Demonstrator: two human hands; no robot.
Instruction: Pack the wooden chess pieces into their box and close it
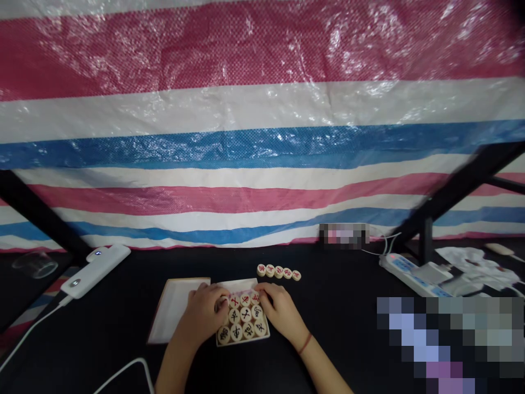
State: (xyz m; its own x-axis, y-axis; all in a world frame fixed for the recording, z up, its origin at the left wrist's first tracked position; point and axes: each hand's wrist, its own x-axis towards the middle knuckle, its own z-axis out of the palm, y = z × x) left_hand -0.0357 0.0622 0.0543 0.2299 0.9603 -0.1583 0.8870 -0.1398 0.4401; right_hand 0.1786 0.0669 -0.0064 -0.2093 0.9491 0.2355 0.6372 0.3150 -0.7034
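A shallow white box (pixel 243 342) lies on the black table with rows of round Chinese chess pieces (pixel 245 314) in it, black-marked ones in the nearer rows and red-marked ones farther back. My left hand (pixel 206 311) is closed at the box's left side, thumb and fingertips around a pale piece (pixel 225 300) whose face is mostly hidden. Over the right rim, the fingers of my right hand (pixel 281 310) are curled at the far corner, beside a red-marked piece (pixel 255 297). Behind the box, short stacks of red-marked pieces (pixel 279 271) form a slanting row.
A white box lid (pixel 179 306) lies left of the box, partly behind my left hand. Farther left are a white power bank (pixel 96 271) with a cable and a clear cup (pixel 36 265). A power strip (pixel 414 276) with chargers stands right. Striped sheeting (pixel 246 153) hangs behind.
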